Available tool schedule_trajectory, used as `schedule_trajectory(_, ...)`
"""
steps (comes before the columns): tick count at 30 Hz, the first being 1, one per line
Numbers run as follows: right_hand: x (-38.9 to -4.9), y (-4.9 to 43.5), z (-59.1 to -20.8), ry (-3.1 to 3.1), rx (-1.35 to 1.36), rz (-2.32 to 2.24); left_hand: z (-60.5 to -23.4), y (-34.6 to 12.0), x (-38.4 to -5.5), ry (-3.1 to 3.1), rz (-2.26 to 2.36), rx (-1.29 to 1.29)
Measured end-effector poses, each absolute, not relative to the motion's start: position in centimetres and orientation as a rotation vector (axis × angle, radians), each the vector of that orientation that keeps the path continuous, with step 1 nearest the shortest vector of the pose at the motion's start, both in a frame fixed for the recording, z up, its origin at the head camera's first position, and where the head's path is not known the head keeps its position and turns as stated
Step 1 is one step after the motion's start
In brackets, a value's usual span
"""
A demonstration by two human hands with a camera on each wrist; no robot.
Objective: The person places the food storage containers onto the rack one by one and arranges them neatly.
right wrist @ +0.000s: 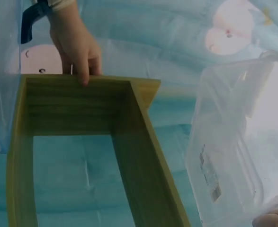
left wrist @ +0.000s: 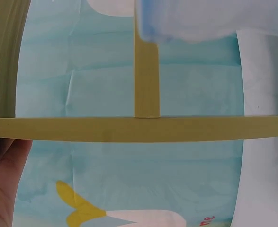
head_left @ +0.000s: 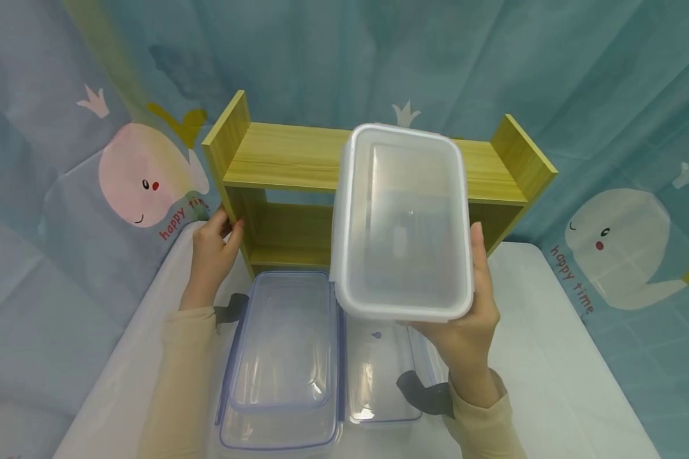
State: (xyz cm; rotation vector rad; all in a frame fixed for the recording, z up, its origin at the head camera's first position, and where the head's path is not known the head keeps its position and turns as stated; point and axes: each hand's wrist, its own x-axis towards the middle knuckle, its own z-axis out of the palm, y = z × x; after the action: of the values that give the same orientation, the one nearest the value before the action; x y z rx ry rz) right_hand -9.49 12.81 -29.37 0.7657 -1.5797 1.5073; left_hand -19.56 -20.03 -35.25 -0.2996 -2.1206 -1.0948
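Note:
My right hand [head_left: 465, 338] holds up a clear plastic food container [head_left: 407, 223] with a white-rimmed lid, in front of a small wooden shelf [head_left: 293, 153]. It grips the container from below and along its right side, and a printed label shows on the container [right wrist: 224, 142] in the right wrist view. At the shelf's left end, my left hand [head_left: 214, 252] pinches the upright side board between thumb and fingers. The left wrist view shows part of that hand [left wrist: 8, 184] at the board's edge [left wrist: 176, 128].
Blue-rimmed clear containers stand in front of the shelf: a stack of containers [head_left: 287, 338] on the left and a lower container [head_left: 381, 376] on the right. All are on a white-covered table [head_left: 551, 357]. A blue curtain [head_left: 321, 57] with whale prints hangs behind and at both sides.

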Motion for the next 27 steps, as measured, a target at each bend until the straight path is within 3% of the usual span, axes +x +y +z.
schedule_trajectory(27, -18.5, 6.6, -24.7, -1.732, 0.766, 1.832, -35.2, -19.8, -19.5, -2.09, -1.072, -0.311)
